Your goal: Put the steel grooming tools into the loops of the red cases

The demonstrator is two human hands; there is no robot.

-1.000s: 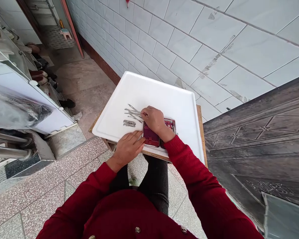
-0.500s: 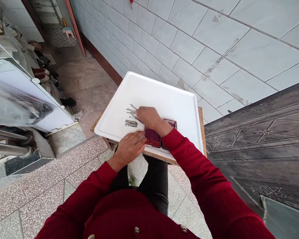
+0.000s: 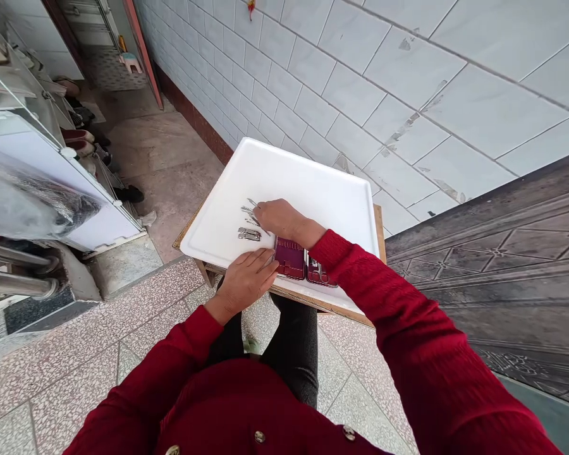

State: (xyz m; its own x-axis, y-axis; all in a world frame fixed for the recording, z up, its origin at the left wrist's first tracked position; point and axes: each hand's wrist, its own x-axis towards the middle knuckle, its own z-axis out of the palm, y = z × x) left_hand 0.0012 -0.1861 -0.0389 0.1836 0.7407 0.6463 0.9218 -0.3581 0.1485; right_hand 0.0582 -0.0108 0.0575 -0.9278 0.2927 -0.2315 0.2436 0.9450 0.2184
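Observation:
A manicure case [image 3: 290, 260] with a dark red lining lies unfolded on the white board [image 3: 308, 174]. My left hand [image 3: 246, 278] rests at the case's left edge, fingers stretched out and lying flat. Up and to the left, my right hand [image 3: 279, 218] reaches over the case to a group of slim metal manicure tools [image 3: 249, 212]. Its fingers are bent together at their ends, and what lies between the fingertips is hidden. Beside them are nail clippers [image 3: 249, 234]. Small scissors [image 3: 318, 273] show in the case's right half, partly covered by my right sleeve.
The board sits on a small wooden table [image 3: 378, 227] against a tiled wall [image 3: 303, 76]. A rack with shoes [image 3: 78, 142] stands on the left. A dark patterned panel [image 3: 493, 253] is on the right.
My right hand has shifted slightly left and up over the metal tools. More of the case and its scissors now shows below my sleeve. My left hand has stayed put.

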